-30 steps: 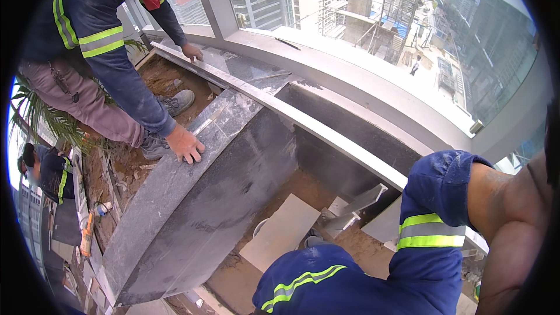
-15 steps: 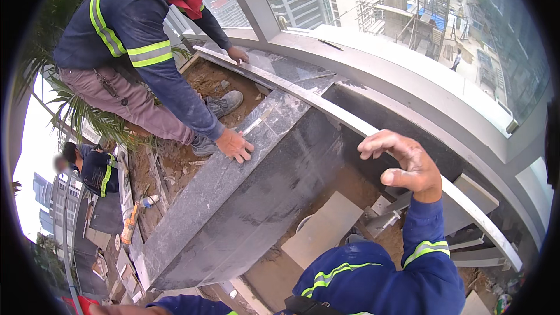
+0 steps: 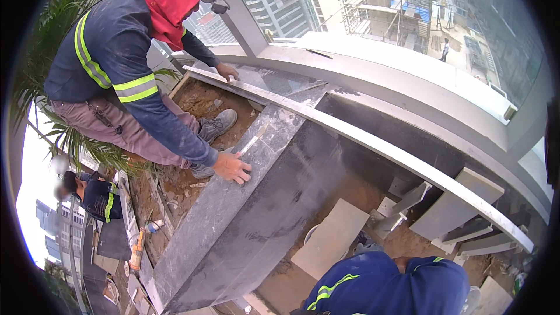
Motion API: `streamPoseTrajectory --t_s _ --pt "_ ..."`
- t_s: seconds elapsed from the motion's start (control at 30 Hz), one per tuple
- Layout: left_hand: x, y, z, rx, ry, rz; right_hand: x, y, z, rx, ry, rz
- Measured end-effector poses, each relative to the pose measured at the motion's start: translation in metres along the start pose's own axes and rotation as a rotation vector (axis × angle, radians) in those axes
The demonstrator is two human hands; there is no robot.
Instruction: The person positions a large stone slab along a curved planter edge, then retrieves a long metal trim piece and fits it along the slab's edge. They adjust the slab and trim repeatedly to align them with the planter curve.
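Note:
My right hand is only partly visible at the bottom right, tucked behind my blue-clad knee, so its fingers are hidden. My left hand is out of view. A co-worker's left hand holds a long white straightedge across the planter, and their right hand rests on a grey stone ledge. Below me, a pale tile lies on the dirty planter floor.
The red-hooded co-worker squats in the soil bed at left. Another person bends beyond an orange tube. Palm fronds stand at left, white window framing curves behind, and loose panels lean at right.
My right hand was raised near the straightedge and has dropped behind my knee. My left hand has left the lower-left edge. The co-worker keeps both hands on the straightedge and ledge.

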State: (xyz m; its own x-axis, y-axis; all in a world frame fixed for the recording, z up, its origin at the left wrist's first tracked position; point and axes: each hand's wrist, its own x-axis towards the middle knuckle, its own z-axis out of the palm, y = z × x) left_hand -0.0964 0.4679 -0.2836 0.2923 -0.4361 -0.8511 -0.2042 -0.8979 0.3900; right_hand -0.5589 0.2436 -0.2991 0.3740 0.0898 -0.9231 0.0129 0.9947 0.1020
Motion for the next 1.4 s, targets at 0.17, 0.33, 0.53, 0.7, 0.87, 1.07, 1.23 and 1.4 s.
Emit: streamPoseTrajectory --t_s 0.17,0.33,0.53,0.7,0.87,1.07,1.23,1.4 --pt "-0.006 0.003 -0.028 -0.114 0.07 0.036 -0.001 -0.007 0.041 0.073 -0.076 -0.103" --pt "0.01 0.042 -0.034 -0.442 0.203 0.199 -0.029 -0.059 0.096 -0.182 -0.128 -0.315" --pt "0.007 0.153 -0.069 -0.417 0.358 0.514 -0.125 -0.145 0.183 -0.279 -0.182 -0.808" --pt "-0.023 0.228 -0.109 -0.452 0.371 0.598 -0.216 -0.205 0.199 0.194 -0.447 -1.56" --pt "-0.032 0.251 -0.117 -0.334 0.365 0.592 -0.237 -0.22 0.195 0.247 -0.27 -1.493" --pt "-0.029 0.242 -0.107 -0.249 0.311 0.528 -0.23 -0.231 0.196 0.225 -0.245 -1.642" --pt "-0.033 0.248 -0.108 -0.204 0.336 0.556 -0.229 -0.233 0.199 0.226 -0.197 -1.646" --pt "-0.04 0.263 -0.115 -0.241 0.315 0.57 -0.228 -0.23 0.199 0.211 -0.158 -1.648"
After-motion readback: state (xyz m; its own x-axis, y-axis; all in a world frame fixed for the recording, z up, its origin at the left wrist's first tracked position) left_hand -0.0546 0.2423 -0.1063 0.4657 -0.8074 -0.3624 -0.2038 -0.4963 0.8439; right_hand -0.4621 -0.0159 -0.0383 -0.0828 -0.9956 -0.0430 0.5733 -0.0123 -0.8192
